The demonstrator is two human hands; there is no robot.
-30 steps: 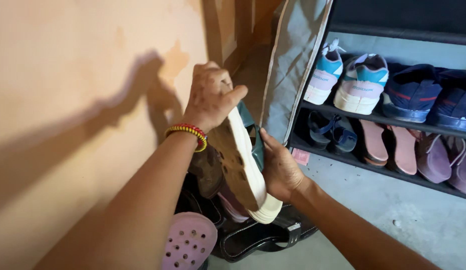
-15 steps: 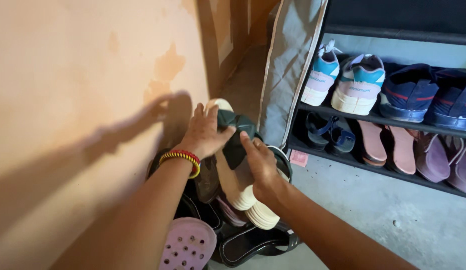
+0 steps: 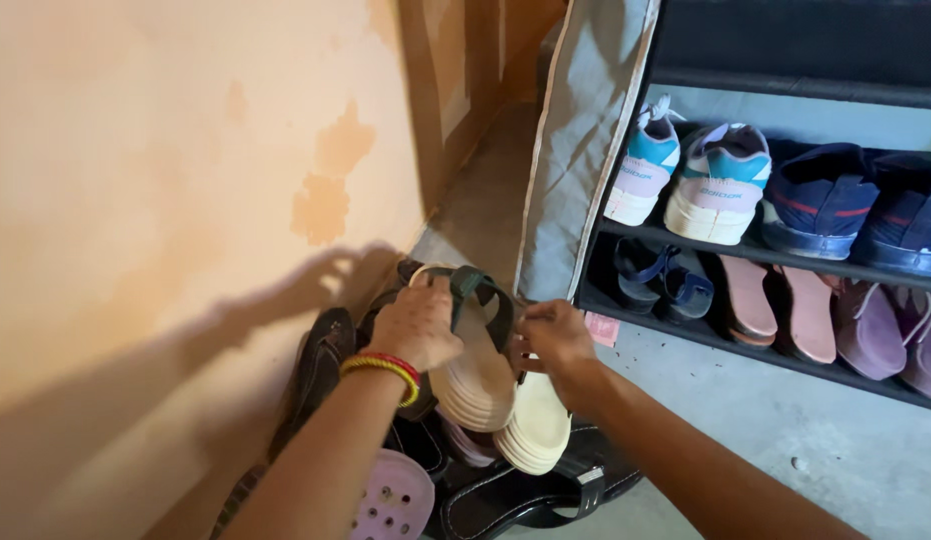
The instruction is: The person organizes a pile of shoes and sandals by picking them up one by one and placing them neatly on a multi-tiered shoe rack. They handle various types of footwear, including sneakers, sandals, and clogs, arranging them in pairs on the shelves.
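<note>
**Two hands on a cream sandal over the shoe pile**

Low in the frame lies a lilac perforated clog [image 3: 390,508]. Above it, in the centre, the left hand [image 3: 415,325] and right hand [image 3: 550,338] both grip a cream ribbed-sole sandal with dark green strap [image 3: 477,352]. At upper right stands the black shoe rack [image 3: 745,235].

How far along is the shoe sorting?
Done: the rack shelves already hold sneakers and sandals. In hand: left hand and right hand grip a cream sandal pair with dark straps, over the pile. Left: a lilac clog, black sandal and brown shoes by the wall.
</note>
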